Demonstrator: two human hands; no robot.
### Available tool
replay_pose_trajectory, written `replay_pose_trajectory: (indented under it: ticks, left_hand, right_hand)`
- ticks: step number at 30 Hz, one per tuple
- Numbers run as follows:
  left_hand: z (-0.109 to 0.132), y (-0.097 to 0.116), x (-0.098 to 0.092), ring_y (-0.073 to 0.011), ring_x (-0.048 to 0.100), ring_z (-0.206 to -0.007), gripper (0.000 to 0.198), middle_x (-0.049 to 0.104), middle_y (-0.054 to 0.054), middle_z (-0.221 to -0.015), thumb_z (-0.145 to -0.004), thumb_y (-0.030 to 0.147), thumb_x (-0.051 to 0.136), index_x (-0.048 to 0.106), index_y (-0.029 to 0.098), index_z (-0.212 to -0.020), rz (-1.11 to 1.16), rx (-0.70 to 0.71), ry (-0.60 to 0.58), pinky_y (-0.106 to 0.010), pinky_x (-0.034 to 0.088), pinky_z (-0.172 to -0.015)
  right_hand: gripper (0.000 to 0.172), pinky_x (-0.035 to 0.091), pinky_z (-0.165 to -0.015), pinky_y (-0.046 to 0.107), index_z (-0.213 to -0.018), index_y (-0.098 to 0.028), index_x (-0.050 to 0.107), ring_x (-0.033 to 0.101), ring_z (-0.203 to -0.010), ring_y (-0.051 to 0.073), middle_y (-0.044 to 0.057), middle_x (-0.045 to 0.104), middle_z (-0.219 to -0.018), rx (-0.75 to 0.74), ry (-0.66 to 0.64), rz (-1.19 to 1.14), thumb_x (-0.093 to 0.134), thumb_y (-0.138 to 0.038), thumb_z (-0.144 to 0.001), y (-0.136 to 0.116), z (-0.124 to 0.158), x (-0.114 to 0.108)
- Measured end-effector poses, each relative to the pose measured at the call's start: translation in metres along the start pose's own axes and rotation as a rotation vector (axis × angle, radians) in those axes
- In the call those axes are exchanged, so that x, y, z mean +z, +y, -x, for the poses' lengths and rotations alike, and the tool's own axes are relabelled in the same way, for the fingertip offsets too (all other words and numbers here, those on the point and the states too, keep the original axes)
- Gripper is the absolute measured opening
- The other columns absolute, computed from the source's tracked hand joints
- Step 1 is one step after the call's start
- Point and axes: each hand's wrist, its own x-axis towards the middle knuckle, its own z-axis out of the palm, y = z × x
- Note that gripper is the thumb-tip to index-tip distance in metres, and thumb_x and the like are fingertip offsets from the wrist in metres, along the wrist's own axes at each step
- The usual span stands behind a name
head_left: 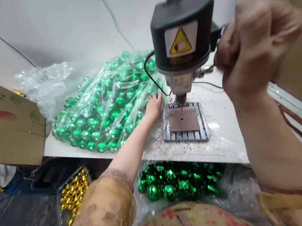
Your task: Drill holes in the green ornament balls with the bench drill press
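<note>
My right hand (254,43) is raised at the right, closed around the feed handle (220,54) of a small bench drill press (184,31). Its outline is a little blurred. Below the drill head, a thin bit points down at a brown square board (191,123) with a dark hole in it. That board lies on the slotted metal base (173,136). Left of the base, my left hand (153,107) rests with fingers stretched against a clear plastic bag (132,89) full of shiny green faceted balls (89,124). I see no ball in that hand.
More green balls (179,181) lie in plastic below the white table's (227,143) front edge. A container of gold balls (74,192) stands lower left. Cardboard boxes (2,117) flank both sides. Dark shavings surround the base, and a black cable (148,71) hangs beside the drill.
</note>
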Motion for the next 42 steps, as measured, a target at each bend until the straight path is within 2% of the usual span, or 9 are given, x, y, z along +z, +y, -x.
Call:
replay_pose_trajectory:
  ticks: [6, 8, 10, 12, 17, 24, 31, 35, 42]
  left_hand:
    - [0.036, 0.002, -0.012, -0.0273, 0.06, -0.111, 0.045, 0.053, -0.012, -0.126, -0.086, 0.025, 0.067, 0.053, 0.025, -0.128, 0.639, 0.01, 0.343, -0.043, 0.05, -0.096]
    - [0.061, 0.012, -0.021, -0.0212, 0.064, -0.096, 0.042, 0.061, -0.008, -0.114, -0.09, 0.035, 0.063, 0.051, 0.027, -0.129, 0.945, -0.019, 0.294, -0.038, 0.055, -0.085]
    - [0.087, 0.022, -0.025, -0.0172, 0.066, -0.079, 0.042, 0.066, -0.006, -0.101, -0.095, 0.046, 0.053, 0.049, 0.027, -0.132, 1.232, -0.092, 0.144, -0.034, 0.056, -0.072]
    - [0.106, 0.028, -0.023, -0.0167, 0.066, -0.079, 0.047, 0.069, -0.007, -0.101, -0.089, 0.049, 0.063, 0.053, 0.023, -0.128, 1.334, -0.13, 0.037, -0.031, 0.055, -0.07]
    - [0.111, 0.03, -0.009, -0.017, 0.067, -0.089, 0.055, 0.072, -0.007, -0.107, -0.082, 0.05, 0.073, 0.056, 0.021, -0.125, 1.316, -0.105, 0.012, -0.032, 0.052, -0.083]
    - [0.088, 0.038, 0.003, -0.0201, 0.066, -0.098, 0.054, 0.071, -0.01, -0.114, -0.083, 0.048, 0.072, 0.055, 0.02, -0.126, 1.15, -0.05, 0.068, -0.031, 0.048, -0.079]
    - [0.08, 0.041, 0.01, -0.0258, 0.06, -0.116, 0.05, 0.064, -0.011, -0.125, -0.084, 0.041, 0.072, 0.057, 0.022, -0.128, 0.985, 0.016, 0.105, -0.04, 0.045, -0.098]
    - [0.081, 0.049, 0.012, -0.0275, 0.056, -0.119, 0.051, 0.061, -0.01, -0.125, -0.079, 0.038, 0.077, 0.059, 0.022, -0.124, 0.901, 0.02, 0.155, -0.043, 0.044, -0.102]
    - [0.084, 0.06, 0.021, -0.0225, 0.061, -0.113, 0.051, 0.062, -0.009, -0.119, -0.081, 0.034, 0.074, 0.048, 0.021, -0.123, 1.097, 0.083, 0.091, -0.041, 0.049, -0.101]
  right_hand:
    - [0.054, 0.021, -0.047, 0.025, -0.05, -0.024, 0.024, 0.036, -0.041, 0.001, -0.005, 0.029, -0.049, 0.032, -0.002, 0.138, 0.053, -0.052, -0.087, 0.008, 0.003, -0.003]
    - [0.051, 0.021, -0.047, 0.026, -0.052, -0.023, 0.03, 0.036, -0.041, 0.003, -0.005, 0.033, -0.048, 0.012, 0.001, 0.074, 0.056, -0.047, -0.088, 0.006, 0.005, -0.002]
    - [0.047, 0.021, -0.046, 0.027, -0.052, -0.022, 0.034, 0.032, -0.04, 0.005, -0.005, 0.035, -0.046, 0.0, 0.001, 0.029, 0.059, -0.038, -0.089, 0.004, 0.005, -0.001]
    - [0.047, 0.018, -0.044, 0.028, -0.051, -0.021, 0.036, 0.028, -0.038, 0.005, -0.005, 0.036, -0.043, -0.009, 0.001, 0.012, 0.063, -0.033, -0.087, 0.002, 0.005, 0.001]
    - [0.054, 0.014, -0.039, 0.03, -0.046, -0.021, 0.034, 0.024, -0.035, 0.005, -0.006, 0.03, -0.039, -0.011, 0.021, -0.003, 0.069, -0.046, -0.08, 0.002, 0.004, 0.002]
    - [0.054, 0.025, -0.044, 0.027, -0.051, -0.021, 0.032, 0.027, -0.04, 0.005, -0.005, 0.031, -0.045, 0.075, -0.03, 0.124, 0.058, -0.046, -0.091, -0.004, 0.008, -0.001]
    - [0.058, 0.027, -0.044, 0.022, -0.054, -0.02, 0.027, 0.028, -0.04, 0.002, -0.006, 0.027, -0.047, 0.116, -0.054, 0.242, 0.047, -0.058, -0.093, -0.009, 0.009, 0.0]
    - [0.056, 0.025, -0.043, 0.021, -0.052, -0.019, 0.028, 0.027, -0.039, 0.001, -0.007, 0.027, -0.046, 0.093, -0.037, 0.209, 0.051, -0.051, -0.092, -0.012, 0.008, 0.002]
    - [0.051, 0.023, -0.044, 0.023, -0.052, -0.019, 0.031, 0.027, -0.039, 0.002, -0.007, 0.028, -0.046, 0.073, -0.05, 0.068, 0.057, -0.033, -0.092, -0.011, 0.008, 0.001]
